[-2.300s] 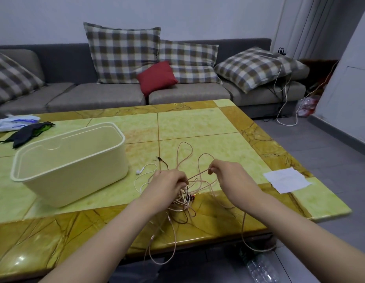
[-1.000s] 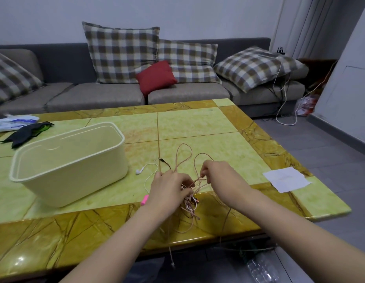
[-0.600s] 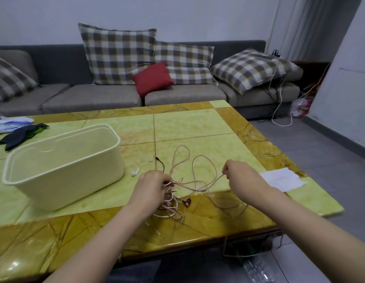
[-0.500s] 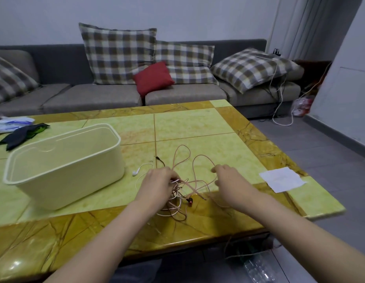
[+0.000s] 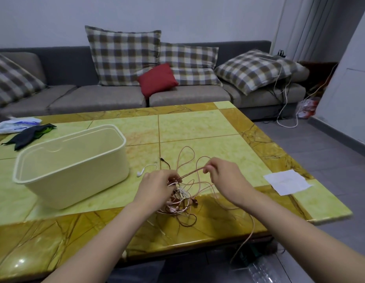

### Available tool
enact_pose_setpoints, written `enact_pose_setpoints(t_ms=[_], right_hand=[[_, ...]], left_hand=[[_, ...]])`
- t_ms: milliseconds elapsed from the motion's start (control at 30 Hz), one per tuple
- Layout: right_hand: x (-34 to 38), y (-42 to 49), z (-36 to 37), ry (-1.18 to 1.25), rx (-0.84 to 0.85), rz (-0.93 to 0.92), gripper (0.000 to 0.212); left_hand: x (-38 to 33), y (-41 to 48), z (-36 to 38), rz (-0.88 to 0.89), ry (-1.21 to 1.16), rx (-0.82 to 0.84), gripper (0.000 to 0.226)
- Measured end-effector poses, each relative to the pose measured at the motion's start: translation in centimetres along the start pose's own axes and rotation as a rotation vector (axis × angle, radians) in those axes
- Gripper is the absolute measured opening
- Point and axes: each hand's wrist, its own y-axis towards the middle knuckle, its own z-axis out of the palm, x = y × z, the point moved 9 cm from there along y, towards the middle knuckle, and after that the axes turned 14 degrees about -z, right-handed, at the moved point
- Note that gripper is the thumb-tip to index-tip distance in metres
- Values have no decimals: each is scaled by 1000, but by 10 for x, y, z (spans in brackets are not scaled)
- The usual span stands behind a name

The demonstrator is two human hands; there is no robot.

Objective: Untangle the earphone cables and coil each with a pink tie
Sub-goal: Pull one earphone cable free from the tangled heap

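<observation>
1. Change: the right hand (image 5: pixel 224 176), which a moment ago swung out toward the right edge of the bench (image 5: pixel 198 127) and drew a strand long, now sits back close to the left hand (image 5: pixel 157 188). Only a short taut pink strand (image 5: pixel 192 173) spans the gap between them. The left hand has not shifted from the tangle
2. Meaning (a judgement): this looks like one pull-and-regrip cycle, feeding one cable out of the knot. The untangling stage is early: no cable lies free, no coil is formed, and no pink tie is in view
3. Earphone cables (image 5: pixel 182 201): a knotted mass on the bench near the middle of its near edge. Loose loops (image 5: pixel 186 156) spread toward the centre, and a hanging strand (image 5: pixel 249 237) drops over the near edge. A white earbud (image 5: pixel 139 174) and a dark jack plug (image 5: pixel 162 159) lie just beyond the left hand
4. Left hand: back uppermost, fingers curled down into the top of the tangle, grip closed round the bundle; fingertips hidden
5. Right hand: lifted slightly off the bench, grip pinching the pink strand between thumb and forefinger, the remaining fingers loosely curled
6. Surroundings: a cream tub (image 5: pixel 75 186) stands toward the left edge, and a sheet of paper (image 5: pixel 286 181) lies near the near right corner
</observation>
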Motion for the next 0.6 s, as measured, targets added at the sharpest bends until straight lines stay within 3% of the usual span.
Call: enact_pose_setpoints(t_ms=[167, 267, 367, 433, 600], right_hand=[[-2, 17, -55, -22, -215, 54, 24], [-1, 19, -60, -45, -143, 33, 24], [1, 13, -47, -62, -41, 19, 23], [8, 8, -36, -53, 30, -7, 22], [33, 3, -19, -56, 130, -115, 19]], left_hand=[[17, 9, -3, -77, 48, 4, 18], [24, 14, 3, -136, -4, 121, 23], [4, 12, 12, -119, 66, 277, 58], [-25, 6, 4, -35, 53, 281, 66], [-78, -10, -3, 75, -403, 420, 36]])
